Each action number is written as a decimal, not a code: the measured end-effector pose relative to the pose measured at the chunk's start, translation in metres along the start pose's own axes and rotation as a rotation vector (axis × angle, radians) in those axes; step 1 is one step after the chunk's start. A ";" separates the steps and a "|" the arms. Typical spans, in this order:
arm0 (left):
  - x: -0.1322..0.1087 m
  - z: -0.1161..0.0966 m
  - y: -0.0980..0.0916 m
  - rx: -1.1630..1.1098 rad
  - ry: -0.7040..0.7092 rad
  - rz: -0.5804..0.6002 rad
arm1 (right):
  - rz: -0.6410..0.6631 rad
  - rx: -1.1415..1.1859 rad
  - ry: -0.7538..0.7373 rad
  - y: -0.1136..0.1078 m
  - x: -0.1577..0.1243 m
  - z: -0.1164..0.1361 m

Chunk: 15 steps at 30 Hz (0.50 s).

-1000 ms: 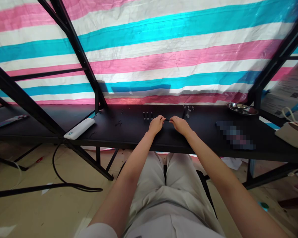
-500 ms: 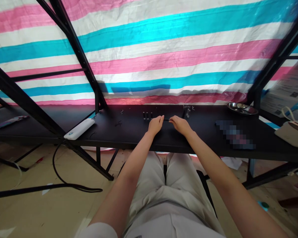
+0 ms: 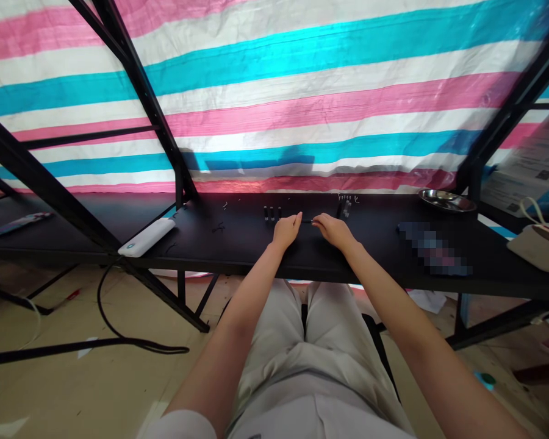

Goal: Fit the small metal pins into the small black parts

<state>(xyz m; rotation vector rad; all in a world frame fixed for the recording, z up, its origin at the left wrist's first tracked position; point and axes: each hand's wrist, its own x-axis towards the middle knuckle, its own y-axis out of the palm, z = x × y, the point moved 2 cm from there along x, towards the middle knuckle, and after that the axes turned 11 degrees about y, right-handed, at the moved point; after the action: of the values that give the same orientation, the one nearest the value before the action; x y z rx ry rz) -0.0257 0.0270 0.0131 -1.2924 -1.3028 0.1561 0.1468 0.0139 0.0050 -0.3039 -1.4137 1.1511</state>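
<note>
Between my two hands runs a thin, dark, stick-like piece [image 3: 307, 222], level above the black table. My left hand [image 3: 286, 230] is closed on its left end. The fingertips of my right hand [image 3: 331, 228] pinch the other end. Just beyond my left hand stand three short dark cylinders with light ends [image 3: 272, 213] in a row. Past my right hand are some dark and grey small pieces [image 3: 346, 209], with a row of tiny light bits [image 3: 345, 198] behind them. The exact kind of the held piece is too small to make out.
The black table [image 3: 201, 244] carries a white box-like device [image 3: 147, 238] at left and a shiny metal dish [image 3: 447, 200] at right. Near the dish lies a blurred-out flat item [image 3: 432, 249]. A beige bag [image 3: 540, 246] sits at the far right. Slanted black frame bars [image 3: 141, 91] rise on the left.
</note>
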 end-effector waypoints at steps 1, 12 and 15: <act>0.000 0.000 0.000 0.000 -0.003 0.003 | 0.007 -0.003 0.007 0.000 0.000 0.000; 0.000 -0.003 -0.003 -0.059 -0.011 0.024 | 0.027 -0.059 0.020 -0.004 -0.002 0.003; 0.000 -0.003 -0.002 -0.049 0.005 0.038 | 0.030 -0.077 0.015 -0.003 -0.003 0.003</act>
<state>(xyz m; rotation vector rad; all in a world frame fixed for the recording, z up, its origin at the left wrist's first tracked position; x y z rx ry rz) -0.0250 0.0242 0.0154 -1.3588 -1.2848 0.1485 0.1464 0.0090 0.0065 -0.3884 -1.4467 1.1182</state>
